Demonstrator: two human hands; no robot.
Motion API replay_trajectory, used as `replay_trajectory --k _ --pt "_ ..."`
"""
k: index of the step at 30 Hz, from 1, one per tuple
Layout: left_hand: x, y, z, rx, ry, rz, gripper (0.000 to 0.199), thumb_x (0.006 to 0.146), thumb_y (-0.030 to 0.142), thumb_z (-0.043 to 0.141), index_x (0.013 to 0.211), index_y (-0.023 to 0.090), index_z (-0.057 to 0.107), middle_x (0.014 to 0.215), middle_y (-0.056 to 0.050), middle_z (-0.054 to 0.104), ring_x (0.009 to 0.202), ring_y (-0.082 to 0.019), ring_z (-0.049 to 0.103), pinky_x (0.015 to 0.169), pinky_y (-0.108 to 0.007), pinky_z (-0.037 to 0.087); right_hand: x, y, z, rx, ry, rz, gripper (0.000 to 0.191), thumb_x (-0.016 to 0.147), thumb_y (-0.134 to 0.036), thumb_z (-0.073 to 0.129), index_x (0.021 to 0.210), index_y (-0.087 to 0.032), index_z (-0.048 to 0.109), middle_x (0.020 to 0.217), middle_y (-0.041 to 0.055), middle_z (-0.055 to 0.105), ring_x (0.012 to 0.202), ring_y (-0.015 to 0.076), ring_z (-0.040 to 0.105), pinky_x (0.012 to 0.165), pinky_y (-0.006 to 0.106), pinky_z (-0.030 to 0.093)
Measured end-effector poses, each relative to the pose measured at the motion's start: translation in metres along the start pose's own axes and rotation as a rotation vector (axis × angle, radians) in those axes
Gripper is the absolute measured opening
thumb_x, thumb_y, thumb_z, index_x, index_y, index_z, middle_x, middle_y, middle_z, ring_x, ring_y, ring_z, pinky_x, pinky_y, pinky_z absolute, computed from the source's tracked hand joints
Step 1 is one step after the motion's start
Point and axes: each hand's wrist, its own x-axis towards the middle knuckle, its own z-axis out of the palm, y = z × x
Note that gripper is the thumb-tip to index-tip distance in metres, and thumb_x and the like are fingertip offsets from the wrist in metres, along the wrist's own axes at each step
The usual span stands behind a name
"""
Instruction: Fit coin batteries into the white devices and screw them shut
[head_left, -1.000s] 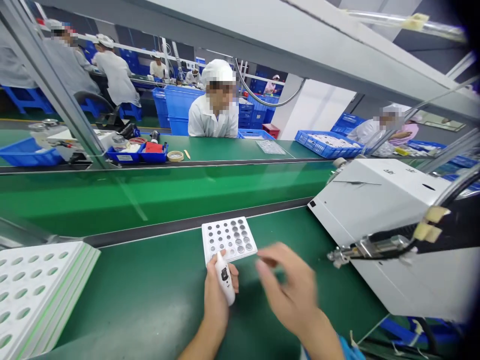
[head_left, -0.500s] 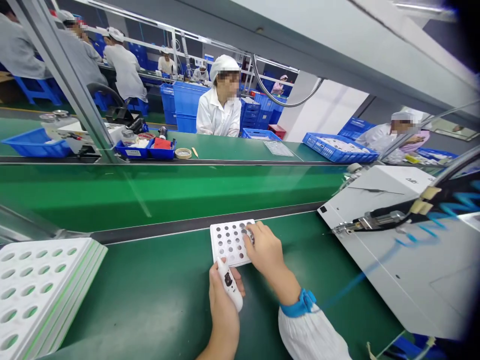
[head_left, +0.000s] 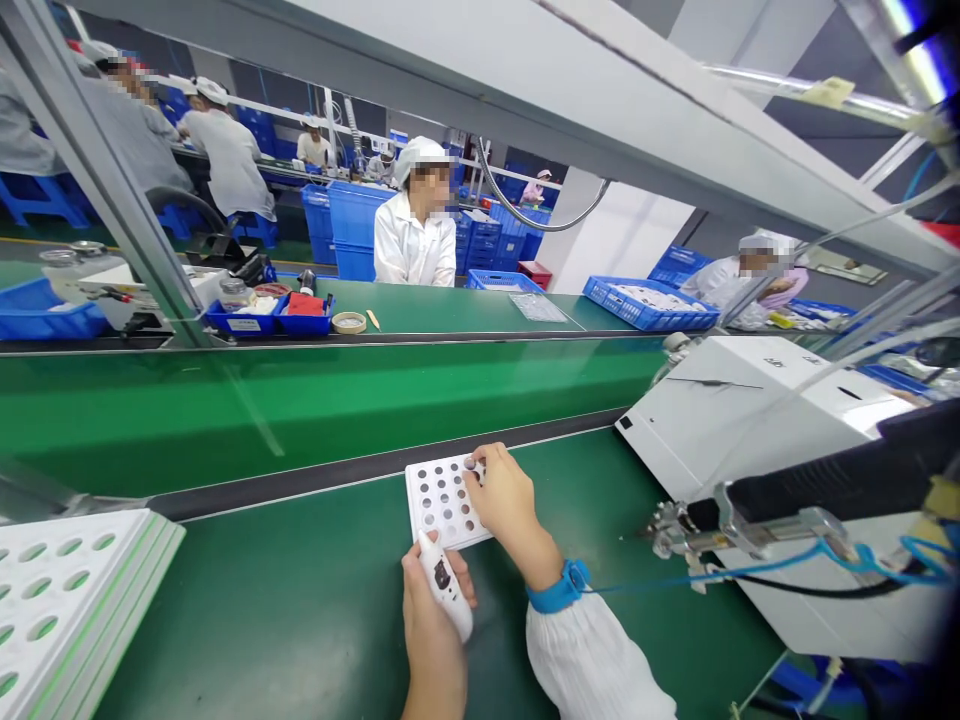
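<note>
A small white tray (head_left: 433, 497) with rows of round holes lies on the green bench in front of me. My right hand (head_left: 504, 497) rests on its right half, fingertips at the far right holes; I cannot tell whether they pinch a small part. A blue wrist strap (head_left: 556, 588) with a blue cord circles that wrist. My left hand (head_left: 429, 620) is shut on a small white handheld device (head_left: 444, 582) with a dark window, its tip near the tray's front edge.
A stack of white perforated trays (head_left: 67, 590) sits at the left. A white machine box (head_left: 757, 440) with a black-handled tool (head_left: 757, 515) stands at the right. The green conveyor belt (head_left: 322, 400) runs beyond the tray. Seated people work across it among blue bins (head_left: 649, 305).
My right hand came down from mid-air onto the tray's right side and has shifted slightly along the far holes. My left hand keeps hold of the white device.
</note>
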Motion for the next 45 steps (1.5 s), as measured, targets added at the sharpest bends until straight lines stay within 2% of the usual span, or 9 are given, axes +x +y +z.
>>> replay_trajectory --k 4,8,14,21,24,28,32,35,45 --pt "0.0 0.003 0.002 0.018 0.016 -0.007 0.056 0.083 0.067 0.046 0.11 0.018 0.051 0.065 0.0 0.059 0.047 -0.011 0.048 0.043 -0.022 0.038 -0.023 0.0 -0.005 0.121 0.047 -0.112 0.014 0.089 -0.021 0.048 0.085 -0.023 0.061 0.08 -0.0017 0.067 0.067 0.012 0.06 0.063 0.024 0.043" --pt "0.001 0.005 0.003 0.004 -0.008 -0.013 0.055 0.083 0.068 0.045 0.105 0.018 0.051 0.065 -0.001 0.061 0.048 -0.012 0.05 0.043 -0.023 0.041 -0.049 0.005 -0.013 0.19 0.081 -0.21 0.022 0.093 -0.025 0.042 0.087 -0.021 0.062 0.09 0.0033 0.069 0.078 0.014 0.06 0.073 0.026 0.046" --pt "0.001 0.002 0.002 0.023 0.023 -0.02 0.06 0.079 0.071 0.047 0.109 0.019 0.052 0.065 0.0 0.061 0.047 -0.012 0.05 0.042 -0.022 0.039 -0.026 0.013 -0.009 0.046 0.068 -0.14 0.015 0.088 -0.025 0.053 0.098 -0.022 0.063 0.094 0.0042 0.064 0.083 0.02 0.054 0.066 0.029 0.039" --pt "-0.003 0.007 0.004 0.004 0.006 -0.041 0.058 0.08 0.069 0.048 0.109 0.019 0.052 0.066 0.001 0.06 0.049 -0.011 0.049 0.043 -0.022 0.039 -0.005 0.011 0.001 0.004 0.058 -0.22 0.01 0.088 -0.026 0.057 0.089 -0.023 0.067 0.086 0.0036 0.062 0.08 0.0185 0.054 0.059 0.028 0.038" --pt "-0.003 0.01 0.006 0.0 -0.004 -0.044 0.057 0.081 0.069 0.046 0.107 0.02 0.053 0.067 0.0 0.061 0.05 -0.012 0.05 0.044 -0.022 0.04 -0.015 0.01 -0.005 0.062 0.11 -0.303 0.017 0.092 -0.024 0.051 0.092 -0.022 0.068 0.087 0.0045 0.064 0.08 0.0178 0.054 0.065 0.029 0.042" --pt "0.001 0.016 0.005 -0.014 -0.046 0.018 0.058 0.08 0.07 0.046 0.108 0.02 0.054 0.072 -0.001 0.062 0.052 -0.013 0.052 0.046 -0.024 0.042 -0.047 0.004 -0.018 0.225 0.173 -0.457 0.015 0.09 -0.02 0.054 0.097 -0.022 0.068 0.086 0.0042 0.066 0.078 0.0154 0.057 0.069 0.03 0.048" --pt "0.005 0.023 0.003 -0.008 -0.045 0.09 0.056 0.081 0.069 0.045 0.102 0.02 0.058 0.084 -0.004 0.064 0.072 -0.016 0.059 0.067 -0.027 0.048 -0.073 -0.007 -0.024 0.327 0.223 -0.621 0.03 0.083 -0.009 0.062 0.109 -0.023 0.065 0.082 0.0034 0.068 0.067 0.0151 0.056 0.059 0.03 0.046" --pt "0.007 0.026 0.001 0.027 -0.103 0.132 0.054 0.084 0.069 0.04 0.091 0.019 0.06 0.086 -0.004 0.062 0.08 -0.018 0.058 0.079 -0.029 0.047 -0.078 -0.013 -0.024 0.277 0.237 -0.693 0.036 0.081 -0.008 0.063 0.113 -0.024 0.062 0.084 0.0028 0.07 0.066 0.0157 0.056 0.056 0.031 0.045" --pt "0.008 0.025 0.0 0.089 -0.162 0.1 0.056 0.086 0.069 0.033 0.089 0.02 0.06 0.085 -0.003 0.062 0.074 -0.016 0.056 0.076 -0.028 0.046 -0.078 -0.017 -0.022 0.251 0.234 -0.74 0.032 0.081 -0.003 0.06 0.109 -0.017 0.063 0.089 0.0053 0.071 0.068 0.0163 0.054 0.058 0.03 0.045"
